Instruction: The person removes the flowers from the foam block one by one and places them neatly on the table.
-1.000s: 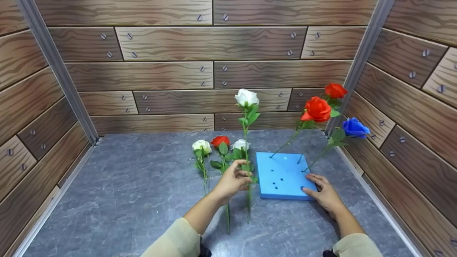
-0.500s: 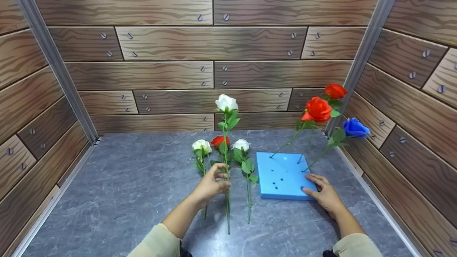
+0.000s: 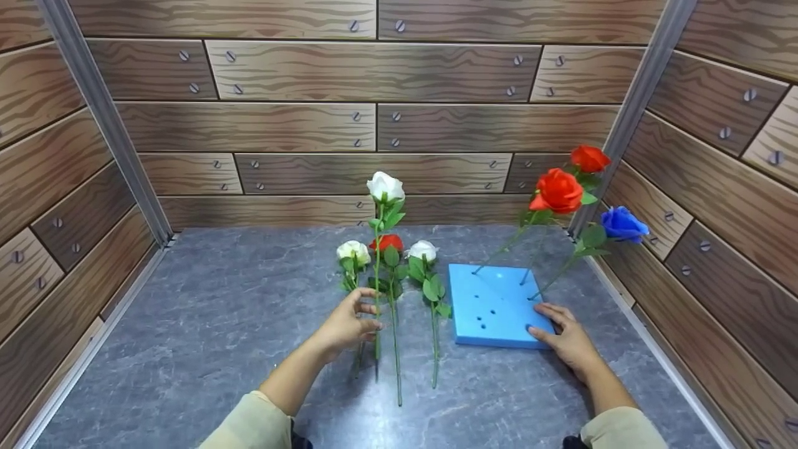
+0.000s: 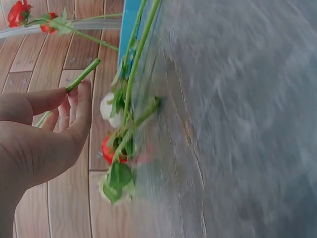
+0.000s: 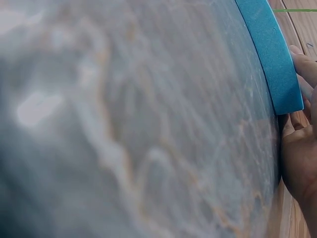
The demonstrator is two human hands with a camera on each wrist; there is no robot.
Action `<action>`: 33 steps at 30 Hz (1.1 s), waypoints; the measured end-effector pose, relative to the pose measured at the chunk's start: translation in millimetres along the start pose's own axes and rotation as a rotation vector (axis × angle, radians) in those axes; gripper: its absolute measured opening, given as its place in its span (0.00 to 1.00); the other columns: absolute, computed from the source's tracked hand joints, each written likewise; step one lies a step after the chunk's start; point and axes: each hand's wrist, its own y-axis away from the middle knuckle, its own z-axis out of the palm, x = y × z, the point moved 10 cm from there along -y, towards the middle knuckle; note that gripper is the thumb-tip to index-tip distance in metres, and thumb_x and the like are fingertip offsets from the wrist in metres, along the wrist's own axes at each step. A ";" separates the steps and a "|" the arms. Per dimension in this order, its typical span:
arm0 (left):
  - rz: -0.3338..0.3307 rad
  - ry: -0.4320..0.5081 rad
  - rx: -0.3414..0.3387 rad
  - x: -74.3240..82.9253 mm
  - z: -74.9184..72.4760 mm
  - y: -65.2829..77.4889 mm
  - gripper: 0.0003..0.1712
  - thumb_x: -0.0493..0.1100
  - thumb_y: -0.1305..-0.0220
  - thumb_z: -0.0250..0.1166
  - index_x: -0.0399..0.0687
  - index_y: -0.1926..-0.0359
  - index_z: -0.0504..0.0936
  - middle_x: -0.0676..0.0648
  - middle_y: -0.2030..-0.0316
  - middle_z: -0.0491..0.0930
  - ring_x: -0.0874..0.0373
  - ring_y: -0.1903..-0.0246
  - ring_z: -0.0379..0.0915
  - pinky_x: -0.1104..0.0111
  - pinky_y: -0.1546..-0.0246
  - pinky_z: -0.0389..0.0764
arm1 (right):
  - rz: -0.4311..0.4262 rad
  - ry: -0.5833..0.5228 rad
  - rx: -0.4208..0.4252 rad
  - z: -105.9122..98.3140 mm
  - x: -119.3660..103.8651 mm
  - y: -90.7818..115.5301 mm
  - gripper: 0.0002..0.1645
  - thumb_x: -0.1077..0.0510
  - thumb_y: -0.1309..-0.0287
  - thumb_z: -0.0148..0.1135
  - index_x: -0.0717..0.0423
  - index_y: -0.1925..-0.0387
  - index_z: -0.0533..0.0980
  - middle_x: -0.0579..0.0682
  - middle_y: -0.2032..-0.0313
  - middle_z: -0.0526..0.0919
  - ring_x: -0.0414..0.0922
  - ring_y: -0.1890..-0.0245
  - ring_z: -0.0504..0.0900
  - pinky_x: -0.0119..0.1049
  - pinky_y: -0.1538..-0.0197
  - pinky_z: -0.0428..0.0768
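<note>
My left hand (image 3: pixel 348 325) pinches the green stem (image 4: pixel 85 74) of a white rose (image 3: pixel 384 186) between thumb and fingers. The rose stands nearly upright, its bloom in front of the back wall. Below and to the right lie three roses on the table: a cream one (image 3: pixel 353 252), a red one (image 3: pixel 388 242) and another white one (image 3: pixel 422 251). A blue block with holes (image 3: pixel 464 321) lies to the right. My right hand (image 3: pixel 570 340) rests on its front right corner, thumb on top and fingers along the right edge.
Two red roses (image 3: pixel 557 191) and a blue rose (image 3: pixel 623 224) stand in the block's back holes, leaning right. Wood-patterned walls (image 3: pixel 299 128) surround the grey marbled table (image 3: pixel 218 312) at the back and both sides.
My left hand has moved left with the white rose, from beside the block to over the cream rose's stem. The rose has lowered slightly. My right hand stays on the block.
</note>
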 end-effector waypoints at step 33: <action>-0.158 -0.043 0.129 -32.6 -87.7 38.0 0.35 0.16 0.37 0.57 0.40 0.31 0.68 0.40 0.48 0.74 0.50 0.60 0.79 0.62 0.64 0.90 | 0.004 0.032 0.004 0.3 -3.7 0.0 0.46 0.49 0.26 0.70 0.63 0.18 0.63 0.64 0.17 0.54 0.66 0.14 0.50 0.59 0.15 0.56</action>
